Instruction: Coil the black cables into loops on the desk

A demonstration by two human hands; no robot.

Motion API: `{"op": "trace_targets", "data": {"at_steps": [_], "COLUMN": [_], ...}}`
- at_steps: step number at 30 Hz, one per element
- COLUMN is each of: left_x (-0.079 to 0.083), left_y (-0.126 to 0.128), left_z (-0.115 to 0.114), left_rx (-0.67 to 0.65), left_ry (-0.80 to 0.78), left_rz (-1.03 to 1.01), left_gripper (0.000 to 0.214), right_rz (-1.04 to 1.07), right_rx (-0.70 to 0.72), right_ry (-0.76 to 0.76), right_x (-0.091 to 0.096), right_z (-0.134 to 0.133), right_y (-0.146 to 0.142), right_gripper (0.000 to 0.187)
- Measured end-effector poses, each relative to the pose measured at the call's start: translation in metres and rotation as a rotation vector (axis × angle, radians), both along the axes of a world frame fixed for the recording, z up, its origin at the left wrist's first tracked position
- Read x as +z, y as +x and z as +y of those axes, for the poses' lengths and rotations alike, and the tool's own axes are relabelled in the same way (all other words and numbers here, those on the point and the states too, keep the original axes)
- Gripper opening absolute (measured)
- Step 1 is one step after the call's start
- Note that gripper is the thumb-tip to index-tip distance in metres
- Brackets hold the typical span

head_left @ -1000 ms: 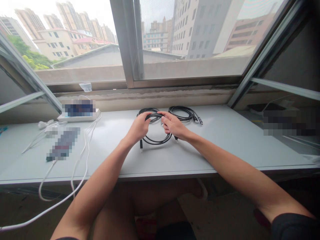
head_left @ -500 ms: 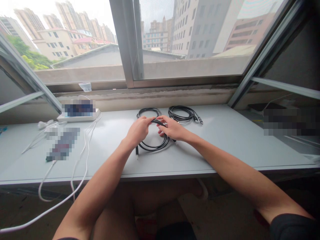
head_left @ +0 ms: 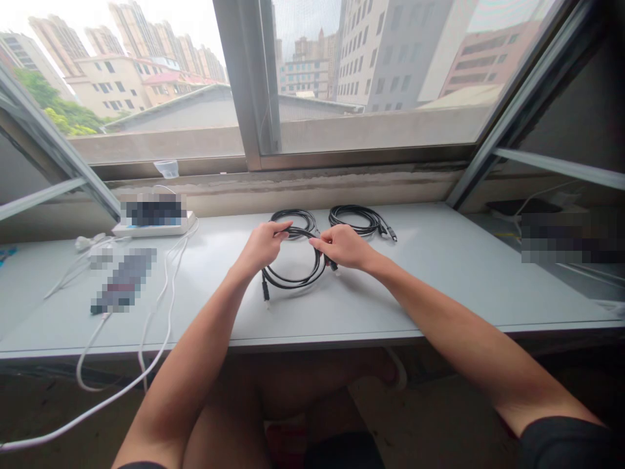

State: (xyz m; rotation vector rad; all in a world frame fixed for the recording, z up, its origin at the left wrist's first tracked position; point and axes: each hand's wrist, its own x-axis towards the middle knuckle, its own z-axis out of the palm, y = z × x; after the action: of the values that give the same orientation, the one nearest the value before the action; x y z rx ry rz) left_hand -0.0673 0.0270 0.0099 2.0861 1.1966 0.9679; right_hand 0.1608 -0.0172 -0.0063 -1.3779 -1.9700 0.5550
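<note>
A black cable coil hangs just above the grey sill table, held by both hands. My left hand pinches the coil's top left, and one plug end dangles below it. My right hand is closed on the coil's right side, near the other plug. Behind my hands lie two more coiled black cables: one at the middle and one to its right with its plugs pointing right.
A white power strip sits at the back left with white cables trailing over the front edge. A dark blurred device lies on the left. The window frame rises behind. Blurred items sit at the far right.
The coil has moved a little toward me and left, lifted off the table. My hands have drawn apart on it, and the plug end under my left hand now dangles.
</note>
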Motion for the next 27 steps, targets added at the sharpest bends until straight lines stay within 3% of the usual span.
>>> {"op": "trace_targets", "data": {"at_steps": [6, 10, 11, 13, 17, 21, 24, 27], "left_x": [0.003, -0.002, -0.004, -0.007, -0.013, -0.010, 0.000, 0.014], "left_y": [-0.004, -0.002, -0.001, 0.002, 0.006, 0.007, 0.006, 0.005], "left_z": [0.002, 0.003, 0.004, 0.003, -0.007, -0.013, 0.002, 0.037], "left_rx": [0.015, -0.022, -0.031, -0.043, -0.044, 0.008, 0.016, 0.016], "left_ry": [-0.029, 0.001, 0.013, 0.054, 0.135, 0.192, 0.249, 0.283], "left_rz": [-0.020, 0.030, 0.052, 0.122, 0.426, 0.665, 0.658, 0.645], "left_gripper": [0.032, 0.033, 0.034, 0.037, 0.044, 0.047, 0.046, 0.042], "right_rz": [0.108, 0.328, 0.400, 0.474, 0.346, 0.208, 0.142, 0.071], "right_rx": [0.023, 0.045, 0.061, 0.095, 0.116, 0.121, -0.008, -0.421], "right_ry": [-0.016, -0.093, -0.131, -0.176, -0.170, -0.101, 0.065, 0.254], "right_x": [-0.002, -0.013, -0.017, -0.024, -0.033, -0.022, -0.004, 0.005], "right_z": [0.002, 0.008, 0.010, 0.013, 0.014, 0.014, 0.020, 0.034], "right_y": [0.003, -0.001, -0.003, -0.009, -0.017, -0.008, 0.021, 0.066], "right_gripper": [0.046, 0.017, 0.016, 0.032, 0.046, 0.043, 0.040, 0.037]}}
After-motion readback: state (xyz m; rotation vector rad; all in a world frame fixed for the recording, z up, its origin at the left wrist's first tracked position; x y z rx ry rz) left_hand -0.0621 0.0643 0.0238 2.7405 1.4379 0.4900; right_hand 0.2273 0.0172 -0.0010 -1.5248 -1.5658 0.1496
